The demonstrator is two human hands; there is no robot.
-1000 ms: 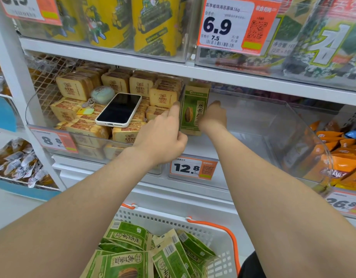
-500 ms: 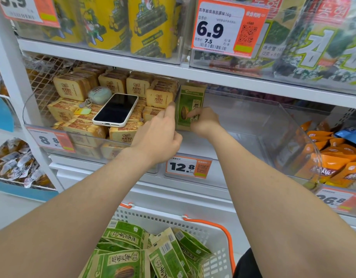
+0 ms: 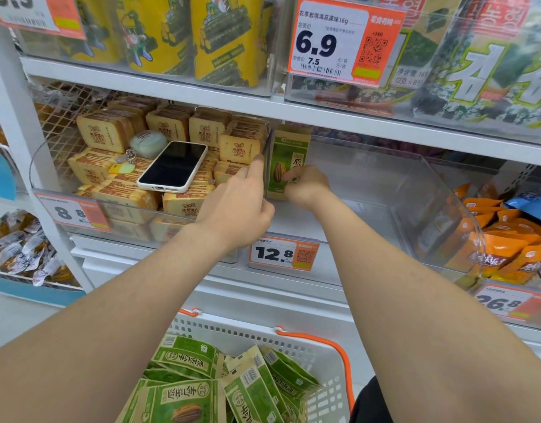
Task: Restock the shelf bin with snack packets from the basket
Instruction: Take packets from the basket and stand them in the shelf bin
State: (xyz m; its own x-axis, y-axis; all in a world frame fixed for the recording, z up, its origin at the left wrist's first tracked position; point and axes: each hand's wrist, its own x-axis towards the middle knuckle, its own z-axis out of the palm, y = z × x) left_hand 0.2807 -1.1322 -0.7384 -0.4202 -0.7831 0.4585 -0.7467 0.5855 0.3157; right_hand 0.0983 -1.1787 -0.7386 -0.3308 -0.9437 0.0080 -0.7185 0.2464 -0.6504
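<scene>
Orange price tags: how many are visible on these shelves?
5 orange price tags: top row, left and centre; lower row, left, middle, right. More may be hidden.

Bright even light, slight edge blur

The right hand [image 3: 307,186] gripping the upright green paper snack packet [image 3: 289,154] covers its lower right corner and its last printed characters. The left hand [image 3: 238,206] shows only its back and a raised forefinger. Its other fingers curl out of sight, so whether they hold anything cannot be told. The white perforated plastic basket [image 3: 232,329] is cut off by the bottom edge and partly covered by both forearms. The orange-and-white price tag [image 3: 34,13] at top left is cropped. The 26.8 price tag [image 3: 504,302] is blurred.
</scene>
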